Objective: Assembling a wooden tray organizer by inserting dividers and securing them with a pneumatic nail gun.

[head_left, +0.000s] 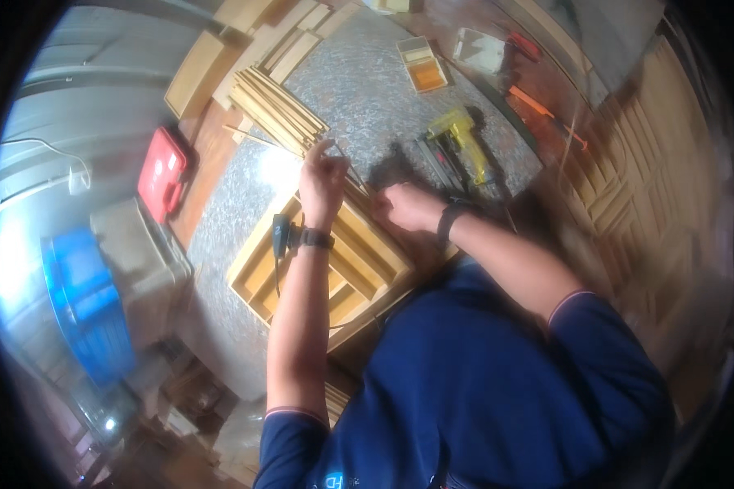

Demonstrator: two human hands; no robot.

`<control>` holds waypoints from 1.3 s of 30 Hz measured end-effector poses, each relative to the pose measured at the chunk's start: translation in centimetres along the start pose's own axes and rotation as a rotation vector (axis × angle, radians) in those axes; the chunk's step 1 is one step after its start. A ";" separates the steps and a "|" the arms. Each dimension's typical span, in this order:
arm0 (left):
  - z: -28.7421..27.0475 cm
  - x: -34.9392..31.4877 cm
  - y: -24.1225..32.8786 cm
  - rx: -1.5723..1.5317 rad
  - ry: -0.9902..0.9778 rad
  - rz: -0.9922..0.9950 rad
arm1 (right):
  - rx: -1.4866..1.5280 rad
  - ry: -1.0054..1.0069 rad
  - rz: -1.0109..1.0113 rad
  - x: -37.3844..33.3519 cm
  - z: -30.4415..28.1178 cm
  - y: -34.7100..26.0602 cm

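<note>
A thin wooden strip (pixel 350 167) slants between my hands, above the far right corner of a shallow wooden tray (pixel 370 255) with dividers. My left hand (pixel 323 186) is closed on the strip's far part. My right hand (pixel 412 206) is closed near its other end, beside the tray's right corner; what sits between those fingertips is hidden. A bundle of similar thin wooden strips (pixel 276 107) lies just beyond my left hand. Over part of the tray hangs a small black device with a cable (pixel 281 236), at my left wrist.
The speckled grey table (pixel 342 65) carries a yellow nail gun (pixel 462 145) at right and a small box with orange contents (pixel 423 65) at the back. A red case (pixel 164 174) and a blue bin (pixel 88 303) are at left. Stacked wooden pieces (pixel 628 179) stand at right.
</note>
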State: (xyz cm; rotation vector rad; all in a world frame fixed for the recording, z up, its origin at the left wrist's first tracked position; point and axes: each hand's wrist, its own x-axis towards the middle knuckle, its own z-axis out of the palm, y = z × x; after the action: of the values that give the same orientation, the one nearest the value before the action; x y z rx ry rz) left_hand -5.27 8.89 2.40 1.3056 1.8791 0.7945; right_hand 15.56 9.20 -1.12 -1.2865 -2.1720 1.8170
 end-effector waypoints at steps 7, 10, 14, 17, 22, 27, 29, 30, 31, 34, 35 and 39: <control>-0.7 0.0 -0.2 0.486 0.140 0.033 | -0.069 0.155 -0.100 -4.1 3.0 0.6; -1.3 0.2 -1.0 0.734 0.072 -0.012 | -0.143 0.042 -0.086 -6.4 4.3 -0.8; -2.2 0.6 -1.2 0.784 0.008 0.022 | -0.186 0.114 -0.096 -6.1 6.0 -0.3; -2.3 0.2 -1.3 0.910 -0.004 0.076 | -0.183 0.152 -0.124 -5.9 6.3 0.0; -0.5 -5.7 0.5 0.799 -0.560 0.599 | -0.129 0.132 -0.119 -5.3 4.5 1.6; 0.5 -8.7 -1.6 0.770 -0.533 0.641 | -0.371 0.770 0.007 -5.3 -3.7 4.3; 0.8 -8.7 -1.6 0.806 -0.536 0.674 | -0.544 0.916 0.169 -5.4 -7.1 6.6; 1.1 -8.5 -1.6 0.842 -0.540 0.716 | -0.555 0.954 0.209 -5.0 -8.2 8.0; 1.2 -8.3 -1.5 0.838 -0.546 0.717 | -0.556 0.952 0.217 -4.3 -9.1 8.3; 1.3 -8.0 -1.8 0.758 -0.504 0.789 | -0.345 0.699 0.332 -2.4 -11.2 8.4; 1.4 -8.0 -2.0 0.748 -0.528 0.773 | -0.276 0.634 0.363 -1.9 -11.7 8.2; 2.2 -8.0 -2.5 0.719 -0.554 0.793 | 0.175 0.367 0.378 -1.1 -11.9 8.2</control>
State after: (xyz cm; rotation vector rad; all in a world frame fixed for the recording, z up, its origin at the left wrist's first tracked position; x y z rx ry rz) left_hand -2.81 0.71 0.82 2.4830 1.1832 0.0202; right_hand 26.83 17.87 -3.63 -1.9049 -1.6294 1.6573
